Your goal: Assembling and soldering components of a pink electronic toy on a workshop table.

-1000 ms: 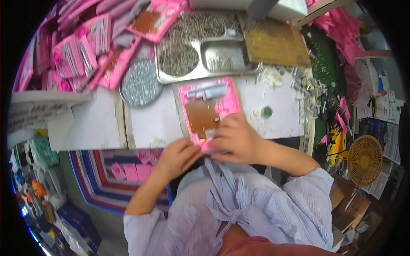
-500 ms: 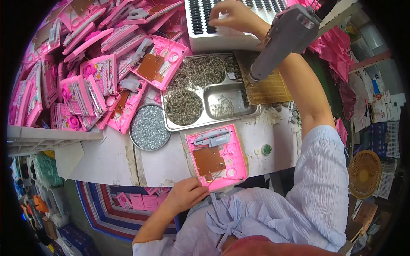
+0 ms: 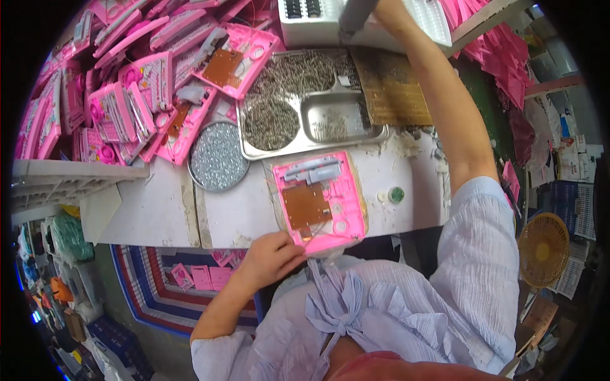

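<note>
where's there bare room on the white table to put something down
Bare white table lies left of the pink panel, below the round glittery dish. A smaller patch sits right of the panel. Crowded: the pink pile and metal tray.

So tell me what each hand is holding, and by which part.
The left hand grips the pink plastic panel at its near left corner. The right hand reaches up beside a grey tool; whether it holds it cannot be told.

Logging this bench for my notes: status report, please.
Left hand grips pink housing at near edge. Right hand up at white tray. Nothing between.
</note>
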A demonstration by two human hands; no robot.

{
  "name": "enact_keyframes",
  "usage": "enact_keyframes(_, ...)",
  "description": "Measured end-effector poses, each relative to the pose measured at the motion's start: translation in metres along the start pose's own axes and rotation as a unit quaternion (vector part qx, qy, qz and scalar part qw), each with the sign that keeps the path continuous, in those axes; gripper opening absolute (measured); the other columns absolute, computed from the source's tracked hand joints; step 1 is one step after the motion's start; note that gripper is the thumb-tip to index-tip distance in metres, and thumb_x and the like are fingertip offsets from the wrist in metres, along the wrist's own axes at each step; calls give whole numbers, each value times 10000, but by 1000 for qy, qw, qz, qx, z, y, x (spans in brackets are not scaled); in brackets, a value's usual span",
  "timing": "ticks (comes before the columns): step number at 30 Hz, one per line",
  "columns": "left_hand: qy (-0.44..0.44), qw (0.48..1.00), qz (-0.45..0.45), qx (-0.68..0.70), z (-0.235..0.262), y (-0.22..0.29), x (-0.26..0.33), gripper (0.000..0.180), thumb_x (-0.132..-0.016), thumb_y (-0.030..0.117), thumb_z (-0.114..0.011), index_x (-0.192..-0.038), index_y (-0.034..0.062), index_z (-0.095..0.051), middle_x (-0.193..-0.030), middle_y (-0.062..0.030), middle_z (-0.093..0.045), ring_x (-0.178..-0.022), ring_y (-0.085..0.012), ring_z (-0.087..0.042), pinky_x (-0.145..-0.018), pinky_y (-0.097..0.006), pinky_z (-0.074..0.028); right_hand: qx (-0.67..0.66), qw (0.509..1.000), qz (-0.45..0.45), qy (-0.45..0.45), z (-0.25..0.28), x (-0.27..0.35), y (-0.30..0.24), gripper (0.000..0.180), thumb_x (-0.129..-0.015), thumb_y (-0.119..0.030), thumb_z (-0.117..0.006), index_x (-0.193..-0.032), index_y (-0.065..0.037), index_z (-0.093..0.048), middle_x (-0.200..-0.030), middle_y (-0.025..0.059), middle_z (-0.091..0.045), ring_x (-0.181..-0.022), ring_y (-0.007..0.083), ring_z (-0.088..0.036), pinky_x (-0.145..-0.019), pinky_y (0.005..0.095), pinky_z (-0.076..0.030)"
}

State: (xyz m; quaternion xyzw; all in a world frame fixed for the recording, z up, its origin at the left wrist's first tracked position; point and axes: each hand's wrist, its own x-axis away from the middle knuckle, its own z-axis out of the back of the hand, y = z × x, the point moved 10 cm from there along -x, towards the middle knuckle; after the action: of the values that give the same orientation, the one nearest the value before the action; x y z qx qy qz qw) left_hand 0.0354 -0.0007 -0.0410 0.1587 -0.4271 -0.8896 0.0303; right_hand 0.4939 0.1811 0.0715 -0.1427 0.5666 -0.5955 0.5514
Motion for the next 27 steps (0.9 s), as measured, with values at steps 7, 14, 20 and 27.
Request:
enact_keyframes(7, 26, 999, 30, -12, 0, -2, 8, 188, -784, 102, -832, -898, 74, -685, -787, -79, -570, -687, -285, -602, -586, -402, -485, 22, 995, -70, 64, 20, 215, -94, 144, -952, -127, -675, -1043, -22, -713, -987, 80, -709, -906, 215, -644, -913, 372, -504)
enact_keyframes(14, 7, 999, 32, -16, -4, -4, 5, 226, -761, 76, -855, -932, 66, -708, -816, -77, -592, -701, -245, -605, -591, -357, -479, 144, 921, 74, -355, -144, 341, -145, 146, -794, -156, -783, -921, -123, -718, -933, 12, -680, -1055, 285, -563, -935, 431, -460)
enact_keyframes(20, 11, 999, 39, -11, -4, -4, 5, 237, -763, 61, -855, -956, 60, -716, -833, -79, -596, -719, -234, -601, -599, -344, -474, 141, 906, 142, -372, -151, 334, -143, 169, -805, -167, -765, -969, -159, -725, -932, -22, -667, -1050, 263, -564, -931, 427, -464)
enact_keyframes(27, 13, 999, 35, -12, -3, -4, 7, 232, -768, 68, -851, -961, 62, -722, -831, -80, -589, -719, -232, -599, -599, -342, -473, 326, 855, 227, -335, -137, 330, -164, 356, -730, -92, -754, -1072, -180, -705, -1118, 7, -687, -1094, 290, -578, -943, 465, -480)
